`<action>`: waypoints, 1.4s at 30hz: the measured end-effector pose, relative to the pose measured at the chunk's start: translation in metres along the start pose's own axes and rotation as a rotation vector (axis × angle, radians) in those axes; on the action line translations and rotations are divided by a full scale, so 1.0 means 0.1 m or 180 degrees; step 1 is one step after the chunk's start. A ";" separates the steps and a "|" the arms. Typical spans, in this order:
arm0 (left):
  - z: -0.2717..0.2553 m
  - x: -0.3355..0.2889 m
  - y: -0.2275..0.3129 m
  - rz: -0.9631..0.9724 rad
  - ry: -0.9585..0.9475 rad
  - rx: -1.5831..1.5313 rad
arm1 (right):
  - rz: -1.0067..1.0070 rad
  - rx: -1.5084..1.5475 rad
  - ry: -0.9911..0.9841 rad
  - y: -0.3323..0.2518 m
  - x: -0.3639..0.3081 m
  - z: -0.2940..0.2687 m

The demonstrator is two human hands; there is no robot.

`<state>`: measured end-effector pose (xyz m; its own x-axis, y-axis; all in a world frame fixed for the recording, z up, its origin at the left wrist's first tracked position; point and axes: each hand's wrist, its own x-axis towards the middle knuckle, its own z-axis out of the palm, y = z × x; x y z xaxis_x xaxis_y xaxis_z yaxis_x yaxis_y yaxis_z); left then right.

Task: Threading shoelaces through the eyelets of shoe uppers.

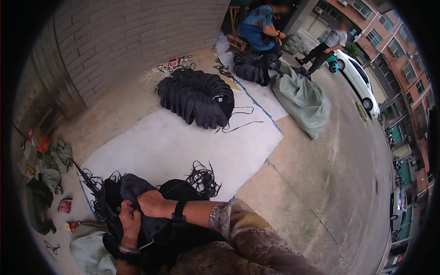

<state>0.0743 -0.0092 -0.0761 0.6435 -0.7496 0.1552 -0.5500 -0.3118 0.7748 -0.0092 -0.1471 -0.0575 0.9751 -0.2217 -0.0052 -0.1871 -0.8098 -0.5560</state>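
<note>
Left hand (130, 219) and right hand (152, 203), both clenched on a bundle of black fabric with dangling cords (137, 192) in the lap, right hand uppermost | beyond: white ground sheet (174, 146) | 1 ring-shaped stack of black pieces (196, 96) farther ahead.

Right hand (153, 204): bare, black wristband (178, 211) at the wrist, patterned brownish-grey sleeve (238, 224) over the forearm. Left hand (130, 220): bare, thin metal bangle (129, 250) above a dark band.
</note>
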 end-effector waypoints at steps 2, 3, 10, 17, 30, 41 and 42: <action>0.00 -0.01 -0.05 -0.0003 0.0006 0.0023 | 0.0015 -0.0090 -0.0161 -0.05 0.05 -0.07; 0.00 -0.03 -0.06 0.0058 0.0071 -0.0009 | 0.0051 -0.0131 -0.0309 -0.08 0.05 -0.11; -0.04 -0.12 -0.01 0.0020 0.0212 -0.0081 | 0.0063 -0.0020 -0.0226 -0.11 -0.03 -0.07; 0.05 -0.07 0.07 -0.0181 0.0183 -0.0096 | 0.0226 -0.0077 -0.0038 -0.08 -0.09 -0.19; 0.00 -0.06 0.18 -0.0330 0.0342 -0.0266 | -0.0154 0.0966 0.0065 0.12 -0.07 -0.09; 0.03 -0.13 0.20 -0.0374 0.0530 -0.0243 | 0.0294 0.0017 0.0254 -0.05 -0.12 -0.09; 0.03 -0.13 0.20 -0.0398 0.0525 -0.0277 | 0.0277 0.0040 0.0247 -0.06 -0.11 -0.08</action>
<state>0.0530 -0.0078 -0.0643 0.7861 -0.6004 0.1471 -0.4170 -0.3394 0.8432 -0.0201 -0.1441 -0.0472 0.9430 -0.3327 0.0103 -0.2686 -0.7790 -0.5666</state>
